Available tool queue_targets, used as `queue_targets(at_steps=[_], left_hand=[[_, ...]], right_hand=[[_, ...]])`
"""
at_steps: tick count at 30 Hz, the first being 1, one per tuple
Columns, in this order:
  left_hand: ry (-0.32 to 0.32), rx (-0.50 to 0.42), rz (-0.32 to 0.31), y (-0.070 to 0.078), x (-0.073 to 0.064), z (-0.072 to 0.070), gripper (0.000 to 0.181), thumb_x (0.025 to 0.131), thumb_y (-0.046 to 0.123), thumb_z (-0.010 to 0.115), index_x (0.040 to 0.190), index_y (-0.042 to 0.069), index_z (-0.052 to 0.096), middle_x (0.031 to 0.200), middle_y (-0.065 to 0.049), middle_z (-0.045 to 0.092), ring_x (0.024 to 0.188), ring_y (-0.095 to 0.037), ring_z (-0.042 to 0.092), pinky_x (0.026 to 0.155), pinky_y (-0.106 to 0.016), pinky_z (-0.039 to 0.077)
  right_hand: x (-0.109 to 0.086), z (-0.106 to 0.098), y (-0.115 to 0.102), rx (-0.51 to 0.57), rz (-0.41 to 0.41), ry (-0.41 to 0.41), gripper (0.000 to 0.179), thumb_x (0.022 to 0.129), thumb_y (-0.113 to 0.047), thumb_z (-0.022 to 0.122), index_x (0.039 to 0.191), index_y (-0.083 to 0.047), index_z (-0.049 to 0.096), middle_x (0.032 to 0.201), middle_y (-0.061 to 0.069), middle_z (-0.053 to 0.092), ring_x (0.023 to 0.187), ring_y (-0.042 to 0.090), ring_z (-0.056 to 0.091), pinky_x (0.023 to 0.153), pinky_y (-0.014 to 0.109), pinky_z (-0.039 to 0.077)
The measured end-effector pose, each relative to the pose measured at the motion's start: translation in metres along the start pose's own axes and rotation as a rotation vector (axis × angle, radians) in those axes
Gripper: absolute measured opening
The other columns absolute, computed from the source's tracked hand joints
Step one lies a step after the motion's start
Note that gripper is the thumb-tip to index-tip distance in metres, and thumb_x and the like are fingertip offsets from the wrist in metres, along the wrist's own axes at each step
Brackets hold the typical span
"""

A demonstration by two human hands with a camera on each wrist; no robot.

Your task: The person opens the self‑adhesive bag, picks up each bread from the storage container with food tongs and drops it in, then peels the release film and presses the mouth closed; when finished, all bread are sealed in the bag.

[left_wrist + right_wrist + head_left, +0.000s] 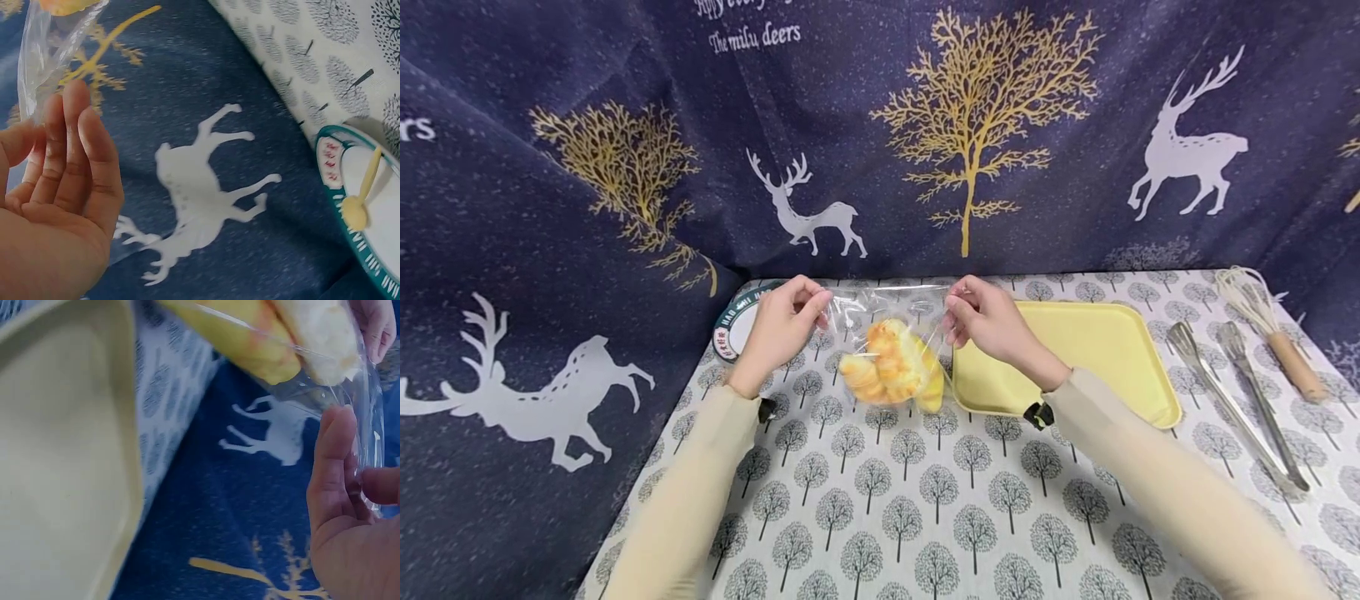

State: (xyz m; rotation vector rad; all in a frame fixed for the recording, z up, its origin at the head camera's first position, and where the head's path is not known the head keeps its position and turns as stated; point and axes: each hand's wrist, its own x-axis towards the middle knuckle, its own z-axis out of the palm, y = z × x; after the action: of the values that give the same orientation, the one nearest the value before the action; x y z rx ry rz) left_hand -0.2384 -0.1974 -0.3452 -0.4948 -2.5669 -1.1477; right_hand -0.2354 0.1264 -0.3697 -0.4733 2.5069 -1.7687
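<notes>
Between the hands a clear plastic bag (pixel 880 302) is stretched by its top edge, with several bread pieces (pixel 895 362) in its lower part. Golden-brown bread shows in the middle, and a yellow piece (pixel 250 347) lies at the right side of the bag. My left hand (pixel 784 327) pinches the bag's upper left corner between thumb and fingers. At the upper right corner, my right hand (pixel 991 318) pinches the film the same way. In the right wrist view, the plastic runs between the thumb and the fingers (pixel 334 462).
A yellow tray (pixel 1075 358) lies under the right forearm. Behind the left hand is a green-rimmed white plate (pixel 724 323) with a small yellow spoon-shaped thing (pixel 355 212). At far right lie two metal utensils (pixel 1225 400) and a wooden-handled whisk (pixel 1292 358). A dark curtain (pixel 880 125) hangs behind.
</notes>
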Motion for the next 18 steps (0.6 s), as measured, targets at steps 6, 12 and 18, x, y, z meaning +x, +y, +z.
queue_targets(at_steps=[6, 12, 18], left_hand=[[0.003, -0.026, -0.055, -0.018, 0.022, 0.021, 0.019, 0.110, 0.020, 0.066, 0.105, 0.002, 0.070, 0.081, -0.017, 0.077, 0.067, -0.022, 0.074, 0.061, -0.018, 0.053], [-0.052, -0.093, -0.164, -0.036, 0.037, 0.044, 0.021, 0.113, 0.020, 0.062, 0.111, -0.001, 0.068, 0.087, -0.021, 0.080, 0.067, -0.016, 0.075, 0.063, -0.026, 0.063], [-0.109, -0.158, -0.214, -0.041, 0.037, 0.055, 0.026, 0.115, 0.023, 0.057, 0.119, -0.001, 0.064, 0.092, -0.022, 0.082, 0.071, -0.023, 0.079, 0.074, -0.049, 0.069]], right_hand=[[0.022, 0.000, 0.021, -0.045, 0.057, 0.035, 0.025, 0.116, -0.015, 0.053, 0.126, 0.007, 0.061, 0.093, 0.022, 0.075, 0.068, 0.018, 0.075, 0.072, 0.046, 0.069], [0.037, -0.001, 0.042, -0.097, 0.094, 0.027, 0.023, 0.115, -0.014, 0.053, 0.123, 0.006, 0.063, 0.098, 0.026, 0.076, 0.076, 0.031, 0.078, 0.075, 0.053, 0.068], [0.040, -0.005, 0.051, -0.101, 0.098, 0.012, 0.023, 0.114, -0.012, 0.054, 0.123, 0.008, 0.062, 0.092, 0.022, 0.076, 0.074, 0.027, 0.077, 0.072, 0.047, 0.069]])
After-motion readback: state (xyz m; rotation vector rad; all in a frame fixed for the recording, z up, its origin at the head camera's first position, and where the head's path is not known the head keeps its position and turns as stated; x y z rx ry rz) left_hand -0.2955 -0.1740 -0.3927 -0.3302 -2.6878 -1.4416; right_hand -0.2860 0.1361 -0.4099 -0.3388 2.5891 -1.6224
